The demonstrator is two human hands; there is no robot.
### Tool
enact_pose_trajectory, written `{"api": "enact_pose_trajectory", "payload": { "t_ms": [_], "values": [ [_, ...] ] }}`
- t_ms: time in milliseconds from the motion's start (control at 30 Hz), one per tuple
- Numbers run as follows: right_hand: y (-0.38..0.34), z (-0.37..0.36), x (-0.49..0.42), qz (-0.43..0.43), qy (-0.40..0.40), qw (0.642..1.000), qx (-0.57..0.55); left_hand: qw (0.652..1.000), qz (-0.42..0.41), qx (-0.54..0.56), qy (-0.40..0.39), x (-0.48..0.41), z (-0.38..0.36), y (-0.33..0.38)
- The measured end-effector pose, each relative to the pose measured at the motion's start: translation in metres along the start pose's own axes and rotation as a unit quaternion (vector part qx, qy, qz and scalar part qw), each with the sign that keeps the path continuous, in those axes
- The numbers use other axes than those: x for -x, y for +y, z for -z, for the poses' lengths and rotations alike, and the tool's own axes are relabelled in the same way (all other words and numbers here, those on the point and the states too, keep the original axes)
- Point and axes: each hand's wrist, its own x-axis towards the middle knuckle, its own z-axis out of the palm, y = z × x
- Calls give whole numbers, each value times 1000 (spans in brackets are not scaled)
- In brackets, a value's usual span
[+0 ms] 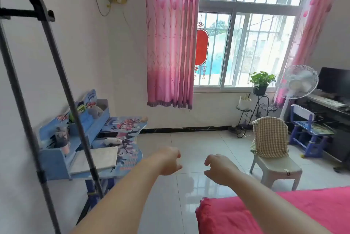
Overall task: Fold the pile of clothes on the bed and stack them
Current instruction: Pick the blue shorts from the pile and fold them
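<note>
Pile of clothes is not showing anywhere in this view; only the near right corner of the bed (284, 214), under a pink cover, is appearing. Both bare arms are stretching forward over the tiled floor (198, 144), perhaps readying to reach for the bed. The left hand (168, 160) and right hand (219, 169) are hanging with fingers loosely curled downward, holding nothing, though blur is making the fingertips hard to read. Further left, a blue children's desk (123, 129) is standing against the wall behind a black metal stand (62, 82). Further right, a plastic chair (274, 169) is carrying a checked cloth (270, 137) over its back. Farthest, pink curtains (170, 44) are framing a barred window (246, 44).
</note>
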Motion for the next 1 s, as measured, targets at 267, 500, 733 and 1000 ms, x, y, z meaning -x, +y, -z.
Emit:
{"api": "enact_pose_trajectory", "payload": {
  "t_ms": [267,500,733,1000],
  "values": [
    [-17,17,-116,-43,-2,999,-7,999,-33,7,-26,-126,39,-52],
    [-1,26,-222,-62,6,998,-11,998,-51,11,-34,-226,55,-77],
    [51,49,-344,-85,24,996,-32,997,-69,-24,-32,-364,85,-68],
    [138,91,-440,-160,39,985,-57,987,-148,-48,-41,-515,101,-4]
  ]
}}
